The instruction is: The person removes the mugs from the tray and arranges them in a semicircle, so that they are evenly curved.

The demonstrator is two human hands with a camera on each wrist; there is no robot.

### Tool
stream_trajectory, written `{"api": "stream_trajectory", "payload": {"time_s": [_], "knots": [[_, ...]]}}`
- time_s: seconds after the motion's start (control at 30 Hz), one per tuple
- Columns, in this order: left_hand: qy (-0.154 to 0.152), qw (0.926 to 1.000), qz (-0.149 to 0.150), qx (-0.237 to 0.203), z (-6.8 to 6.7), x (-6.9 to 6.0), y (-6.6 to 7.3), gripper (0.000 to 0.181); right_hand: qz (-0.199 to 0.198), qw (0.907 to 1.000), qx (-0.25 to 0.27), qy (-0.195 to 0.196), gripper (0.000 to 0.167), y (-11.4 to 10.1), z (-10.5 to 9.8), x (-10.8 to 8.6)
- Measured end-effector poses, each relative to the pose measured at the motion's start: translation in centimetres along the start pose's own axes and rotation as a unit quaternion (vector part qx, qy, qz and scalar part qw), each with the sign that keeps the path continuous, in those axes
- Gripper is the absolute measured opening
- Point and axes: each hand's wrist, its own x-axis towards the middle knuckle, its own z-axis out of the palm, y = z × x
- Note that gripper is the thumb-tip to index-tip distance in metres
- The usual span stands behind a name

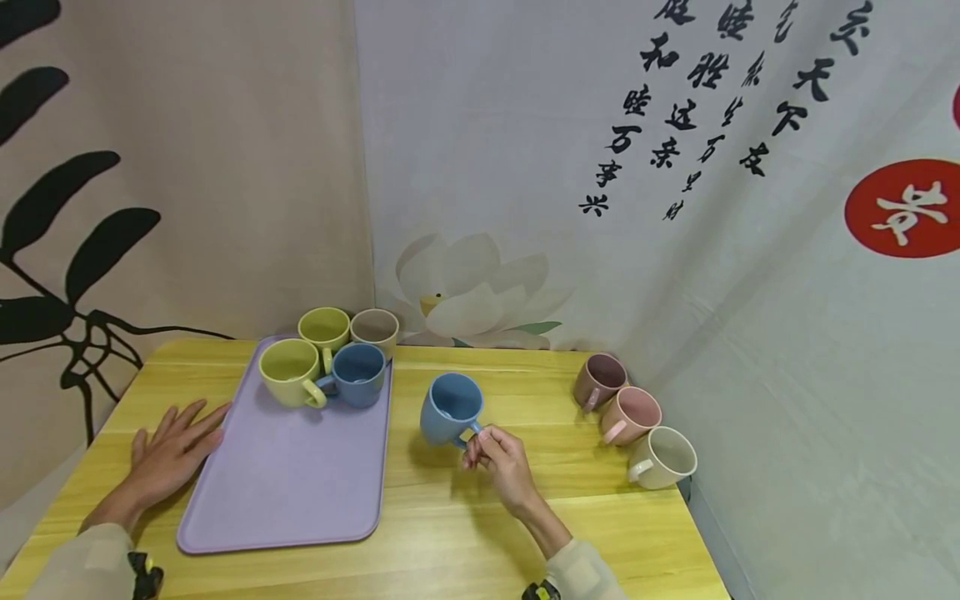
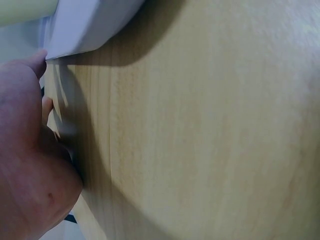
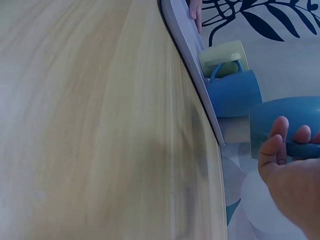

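Note:
A blue mug [image 1: 452, 410] is held by its handle in my right hand [image 1: 504, 467], just right of the purple tray [image 1: 285, 492]; in the right wrist view the fingers curl at the handle of this mug [image 3: 285, 117]. My left hand [image 1: 172, 450] lies with its fingers extended at the tray's left edge, touching it. At the tray's far end stand a yellow-green mug [image 1: 288, 375], another yellow-green mug [image 1: 322, 325] behind it, a second blue mug [image 1: 360, 377] and a beige mug [image 1: 375, 330].
Along the table's right edge stand a dark mauve mug [image 1: 600, 382], a pink mug [image 1: 632, 415] and a cream mug [image 1: 663, 458]. The wooden table [image 1: 450, 542] meets a printed cloth backdrop [image 1: 480, 167] behind and on the right.

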Motion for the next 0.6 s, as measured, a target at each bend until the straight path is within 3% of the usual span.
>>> {"api": "stream_trajectory", "payload": {"time_s": [0.2,0.6], "knots": [[-0.001,1.0000,0.000,0.005,-0.1,-0.1,0.3,0.070,0.009,0.9990,0.003,0.043,0.051,-0.3,-0.8,0.2],[-0.002,1.0000,-0.005,0.000,0.0,0.0,0.2,0.071,-0.022,0.9910,0.002,0.132,0.051,-0.8,-2.2,0.9]]}}
